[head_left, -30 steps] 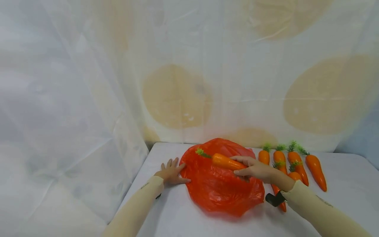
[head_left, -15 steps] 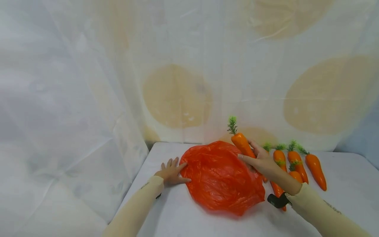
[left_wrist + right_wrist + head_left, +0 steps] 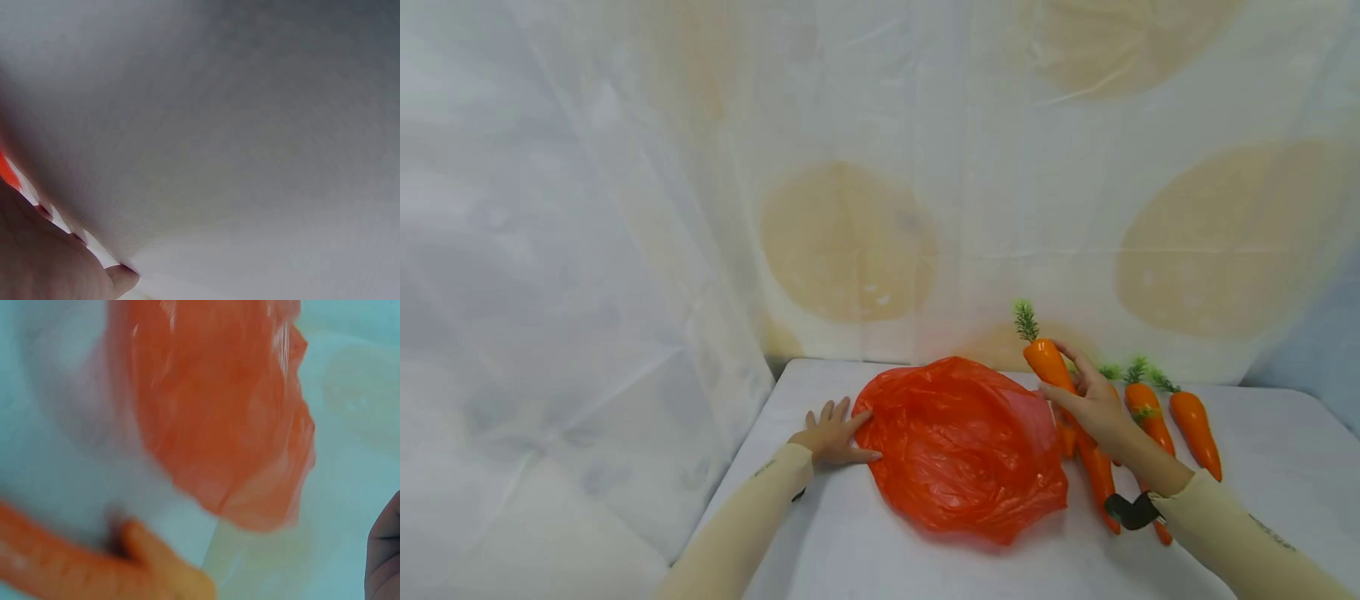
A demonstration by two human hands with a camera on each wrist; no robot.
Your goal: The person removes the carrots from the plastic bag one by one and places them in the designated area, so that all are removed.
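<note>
In the head view, a red plastic bag (image 3: 958, 450) lies spread and crumpled on the white table. My left hand (image 3: 832, 436) rests beside it with fingers spread, thumb and index finger touching its left edge. To the right of the bag, my right hand (image 3: 1093, 408) grips an orange carrot (image 3: 1048, 362), its leafy green top (image 3: 1025, 320) pointing up. The carrot's lower part overlaps in view with another carrot (image 3: 1097, 475), so its tip is hard to make out. The right wrist view shows the bag (image 3: 219, 412) and carrots (image 3: 69, 565) at lower left.
Several carrots lie on the right side of the table, including one carrot (image 3: 1197, 433) farthest right and another carrot (image 3: 1148, 417) beside it; my right hand and forearm partly cover the group. A pale spotted curtain (image 3: 985, 208) hangs behind the table.
My right hand has moved right with the carrot, away from over the bag, and the carrot has turned from sideways to top-up. My left hand stays in place.
</note>
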